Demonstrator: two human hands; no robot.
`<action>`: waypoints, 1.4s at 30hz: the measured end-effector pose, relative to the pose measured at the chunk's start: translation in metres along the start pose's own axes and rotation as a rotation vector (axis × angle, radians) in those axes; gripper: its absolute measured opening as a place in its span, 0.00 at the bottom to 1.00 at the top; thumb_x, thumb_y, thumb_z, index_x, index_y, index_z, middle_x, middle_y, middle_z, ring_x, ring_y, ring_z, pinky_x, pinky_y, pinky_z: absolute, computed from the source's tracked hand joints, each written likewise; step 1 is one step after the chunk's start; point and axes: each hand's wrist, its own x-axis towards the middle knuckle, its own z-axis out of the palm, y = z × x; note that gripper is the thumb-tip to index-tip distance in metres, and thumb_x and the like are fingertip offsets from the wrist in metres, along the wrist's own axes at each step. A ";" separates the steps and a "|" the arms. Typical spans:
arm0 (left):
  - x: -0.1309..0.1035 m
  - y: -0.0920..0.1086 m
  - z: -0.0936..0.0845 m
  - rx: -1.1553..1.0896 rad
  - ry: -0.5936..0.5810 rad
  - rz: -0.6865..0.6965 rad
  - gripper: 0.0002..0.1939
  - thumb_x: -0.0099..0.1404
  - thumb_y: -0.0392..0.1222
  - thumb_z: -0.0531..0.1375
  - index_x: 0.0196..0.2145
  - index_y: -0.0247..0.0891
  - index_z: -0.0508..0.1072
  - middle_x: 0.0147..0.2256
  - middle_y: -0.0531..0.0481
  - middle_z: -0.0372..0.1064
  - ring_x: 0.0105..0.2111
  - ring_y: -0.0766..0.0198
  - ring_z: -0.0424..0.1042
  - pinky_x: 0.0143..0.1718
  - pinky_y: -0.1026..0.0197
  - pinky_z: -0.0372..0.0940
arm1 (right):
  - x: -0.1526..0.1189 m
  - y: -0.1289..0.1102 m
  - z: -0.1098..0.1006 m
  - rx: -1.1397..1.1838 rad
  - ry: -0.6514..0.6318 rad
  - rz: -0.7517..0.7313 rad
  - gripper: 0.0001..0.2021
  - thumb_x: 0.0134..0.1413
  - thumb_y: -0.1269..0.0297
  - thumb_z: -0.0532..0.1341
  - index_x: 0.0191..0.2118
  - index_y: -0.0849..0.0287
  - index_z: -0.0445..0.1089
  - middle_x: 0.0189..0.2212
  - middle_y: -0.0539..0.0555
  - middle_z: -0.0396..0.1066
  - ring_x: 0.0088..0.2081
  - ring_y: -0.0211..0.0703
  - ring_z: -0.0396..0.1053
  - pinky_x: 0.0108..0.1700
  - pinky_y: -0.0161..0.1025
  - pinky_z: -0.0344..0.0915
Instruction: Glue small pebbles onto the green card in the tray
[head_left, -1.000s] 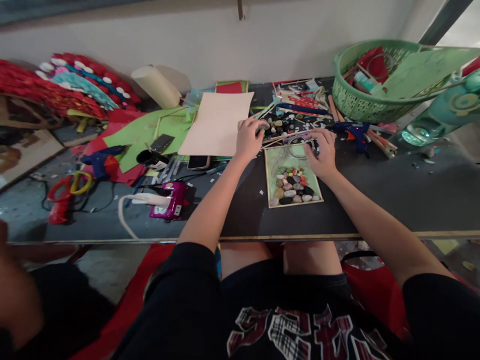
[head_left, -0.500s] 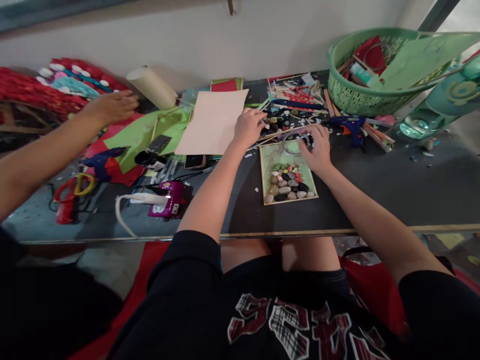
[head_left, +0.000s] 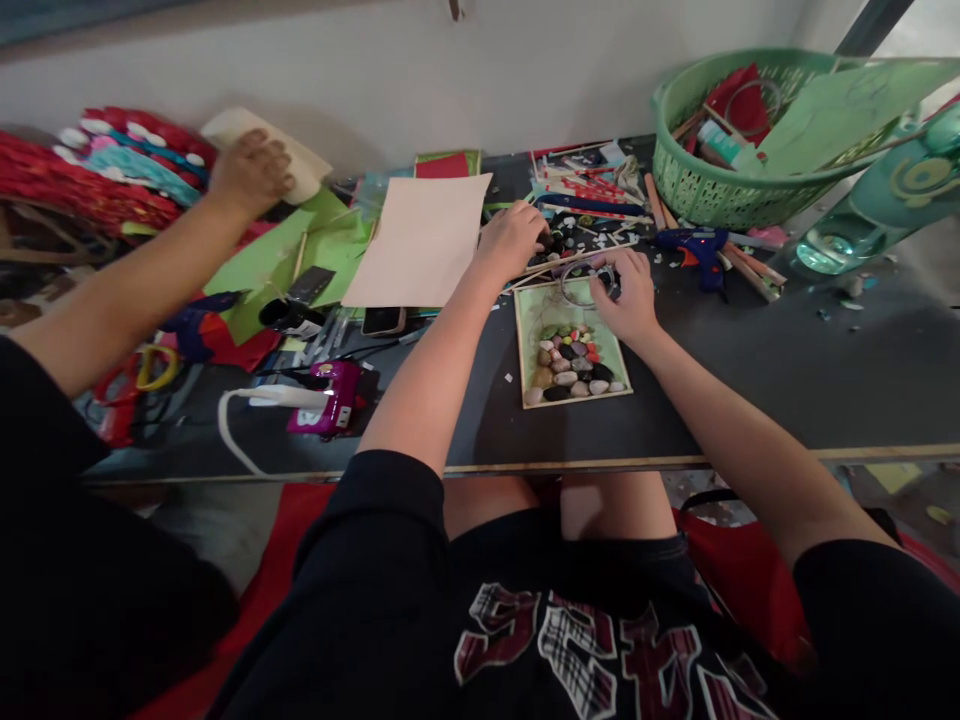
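My left hand [head_left: 512,240] is over the heap of loose pebbles [head_left: 556,243] at the back of the table. Its fingers are bent down among them, the tips partly hidden, so what they pinch cannot be made out. My right hand [head_left: 628,300] has thumb and fingers closed on a thin clear ring, like a roll of tape [head_left: 576,287], above the top of a small framed panel [head_left: 531,312]. Several coloured pebbles [head_left: 568,364] cover the panel's lower half on a light green backing. A pale sheet of card [head_left: 420,240] lies left of my left hand.
A green basket [head_left: 720,195] and a water bottle [head_left: 851,215] stand at the right, near a blue glue gun [head_left: 701,250]. Sticks [head_left: 592,185] lie behind. On the left are a purple power adapter [head_left: 330,400], scissors [head_left: 135,385] and a co-worker's hand [head_left: 255,175] at a cardboard tube [head_left: 304,165].
My left hand has shifted slightly right and its fingers have dipped into the pebbles. My right hand stays with the ring. The co-worker's hand has come onto the tube, which has moved left.
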 end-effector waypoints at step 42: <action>-0.090 0.057 0.032 -1.233 0.122 -0.152 0.34 0.57 0.73 0.68 0.47 0.42 0.80 0.38 0.47 0.79 0.36 0.59 0.77 0.42 0.57 0.72 | 0.006 -0.034 0.009 0.049 -0.111 -0.016 0.15 0.62 0.55 0.62 0.51 0.54 0.71 0.56 0.60 0.73 0.56 0.57 0.73 0.62 0.62 0.66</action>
